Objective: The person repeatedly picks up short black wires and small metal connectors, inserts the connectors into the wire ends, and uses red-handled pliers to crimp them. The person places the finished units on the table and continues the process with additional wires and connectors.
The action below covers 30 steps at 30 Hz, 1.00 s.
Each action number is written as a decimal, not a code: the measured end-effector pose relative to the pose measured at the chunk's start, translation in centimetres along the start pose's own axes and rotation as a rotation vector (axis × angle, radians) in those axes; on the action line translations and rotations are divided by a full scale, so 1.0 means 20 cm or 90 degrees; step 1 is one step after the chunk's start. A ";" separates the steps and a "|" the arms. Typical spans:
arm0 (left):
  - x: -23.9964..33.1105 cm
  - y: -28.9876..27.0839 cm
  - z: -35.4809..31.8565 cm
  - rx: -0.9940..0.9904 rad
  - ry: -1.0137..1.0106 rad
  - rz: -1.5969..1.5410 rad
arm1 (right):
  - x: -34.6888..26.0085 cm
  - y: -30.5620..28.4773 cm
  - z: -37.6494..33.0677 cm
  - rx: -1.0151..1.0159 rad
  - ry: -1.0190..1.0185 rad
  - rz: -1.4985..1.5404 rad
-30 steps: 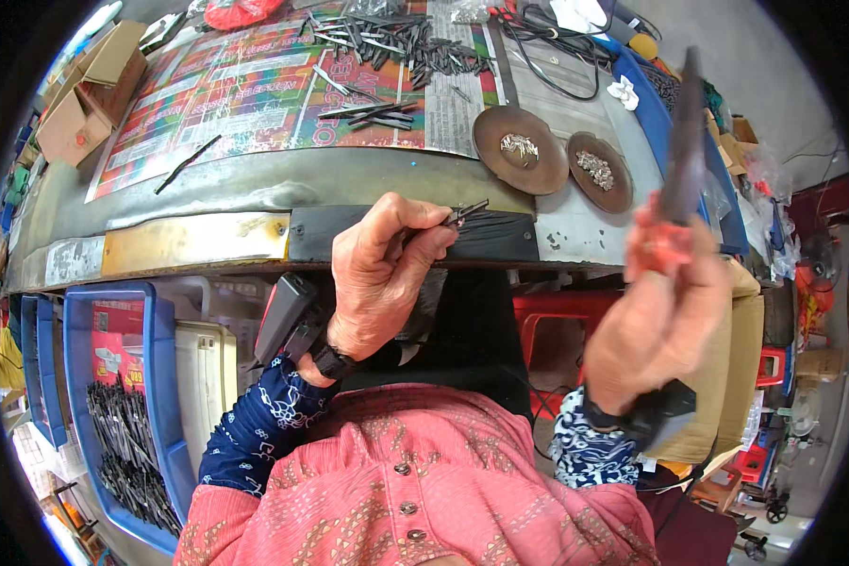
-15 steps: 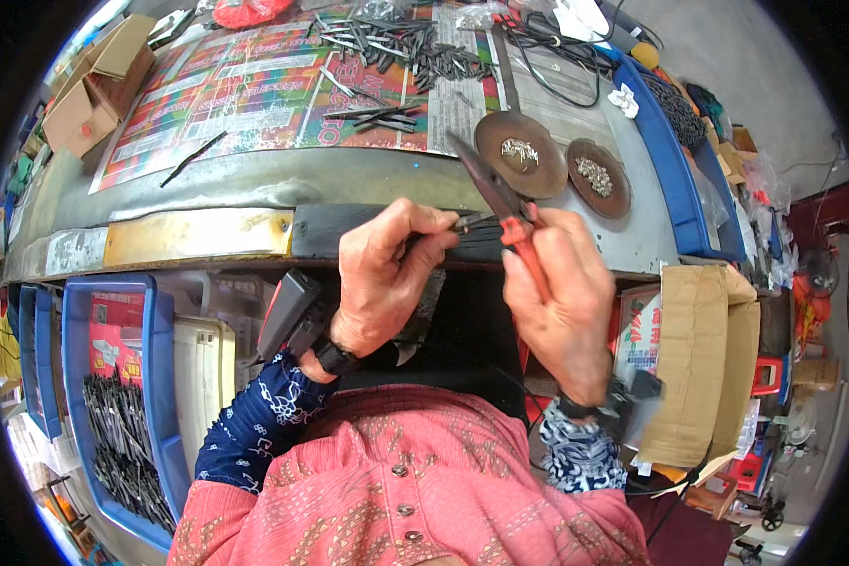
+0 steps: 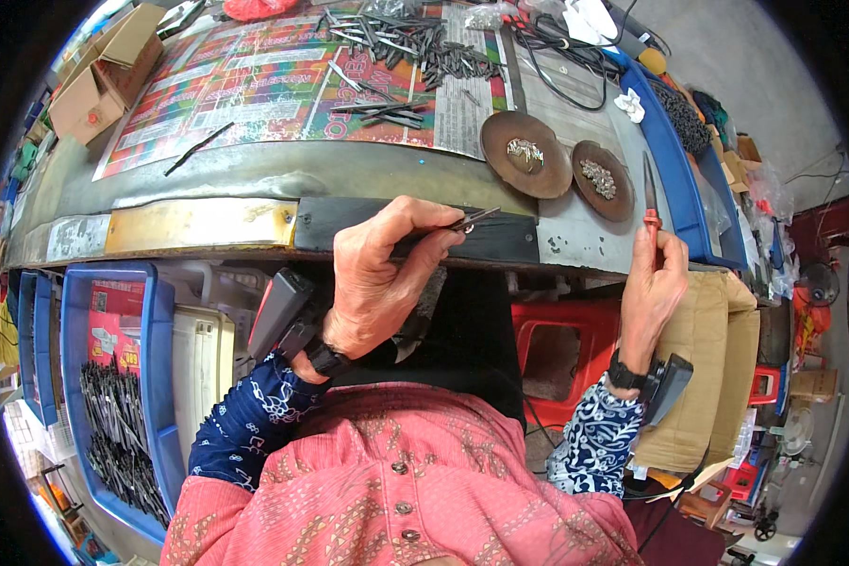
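Your left hand [image 3: 382, 278] pinched a slim dark piece [image 3: 483, 216] over the bench's front edge [image 3: 198, 226], its long axis slanting rightward and away; your right hand [image 3: 653, 288] gripped red-handled pliers [image 3: 650, 200], nose pointing away from you.

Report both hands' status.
Left hand pinching slender dark strip. Right hand holding red-handled pointed metal tool, apart from strip. Round brown dish beyond, clear of hands.

Left hand [image 3: 382, 274]: my thumb and finger cover much of the thin dark piece [image 3: 481, 217]; the end showing is too small to make out. Right hand [image 3: 656, 283]: my grip hides most of the red-handled tool's [image 3: 650, 198] handles. Silver bits [image 3: 524, 153], too tiny to tell singly. Top edge cuts the red bag [image 3: 255, 8]; lower edge, my pink shirt [image 3: 349, 500].
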<state>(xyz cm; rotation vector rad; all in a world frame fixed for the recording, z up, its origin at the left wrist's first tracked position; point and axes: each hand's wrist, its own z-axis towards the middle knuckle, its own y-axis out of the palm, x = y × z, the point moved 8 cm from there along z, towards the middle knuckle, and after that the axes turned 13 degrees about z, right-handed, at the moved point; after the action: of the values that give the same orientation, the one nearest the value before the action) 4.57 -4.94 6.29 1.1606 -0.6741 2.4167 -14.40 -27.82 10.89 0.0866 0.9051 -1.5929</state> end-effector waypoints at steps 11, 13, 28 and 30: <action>0.06 -0.16 -0.01 -0.023 0.112 0.328 | 0.46 0.00 0.05 0.016 0.059 -0.313; 0.05 -0.22 -0.02 -0.021 0.119 0.403 | 0.48 0.04 0.05 -0.009 0.056 -0.361; 0.00 0.08 0.08 -0.156 0.250 0.507 | 0.51 0.10 0.08 -0.021 0.095 -0.399; 0.00 0.10 0.09 -0.144 0.257 0.493 | 0.50 0.10 0.07 -0.019 0.096 -0.404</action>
<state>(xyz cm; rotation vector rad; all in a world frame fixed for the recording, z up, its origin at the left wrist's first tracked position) 4.68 -7.61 6.81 0.3053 -1.3963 2.9341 -14.69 -36.70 5.67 -0.1166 1.1442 -2.1785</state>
